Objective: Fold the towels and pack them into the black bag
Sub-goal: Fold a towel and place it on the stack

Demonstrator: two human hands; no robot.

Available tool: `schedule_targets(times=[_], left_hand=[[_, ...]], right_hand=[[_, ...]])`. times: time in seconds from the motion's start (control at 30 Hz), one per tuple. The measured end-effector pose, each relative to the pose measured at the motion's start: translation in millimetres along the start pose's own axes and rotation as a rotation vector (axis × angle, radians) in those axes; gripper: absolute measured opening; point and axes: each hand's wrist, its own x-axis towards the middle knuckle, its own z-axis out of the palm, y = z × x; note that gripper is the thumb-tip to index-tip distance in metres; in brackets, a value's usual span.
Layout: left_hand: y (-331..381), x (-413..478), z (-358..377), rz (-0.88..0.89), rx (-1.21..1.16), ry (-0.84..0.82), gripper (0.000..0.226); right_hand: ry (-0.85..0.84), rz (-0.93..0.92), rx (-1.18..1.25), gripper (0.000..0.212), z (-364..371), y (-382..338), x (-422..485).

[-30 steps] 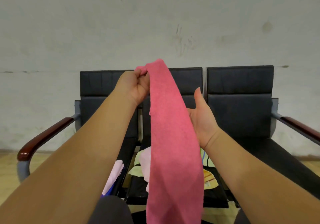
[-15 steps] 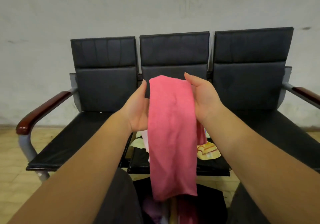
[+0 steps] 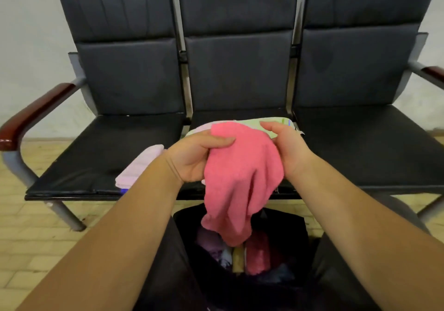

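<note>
My left hand (image 3: 192, 158) and right hand (image 3: 289, 150) both grip the pink towel (image 3: 240, 178); it hangs lengthwise, seemingly right above the black bag (image 3: 298, 233) near me.

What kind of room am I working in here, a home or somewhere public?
Probably a public waiting area or hallway, not a home: a joined three-seat black bench with wooden armrests stands against a bare scuffed wall on a tiled floor. Nothing else domestic shows.
</note>
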Motion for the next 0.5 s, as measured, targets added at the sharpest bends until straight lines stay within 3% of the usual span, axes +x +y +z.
schedule_targets(times=[0.23, 0.4, 0.5], left_hand=[[-46, 2, -26, -0.002, -0.089, 0.101, 0.049], [-54, 14, -41, -0.065, 0.005, 0.282, 0.041], [-61, 19, -50, -0.059, 0.103, 0.376, 0.036]], right_hand=[[-0.016, 0.297, -0.1, 0.011, -24, 49, 14], [0.007, 0.31, -0.105, 0.007, -25, 50, 16], [-0.033, 0.221, -0.162, 0.022, -25, 52, 21]])
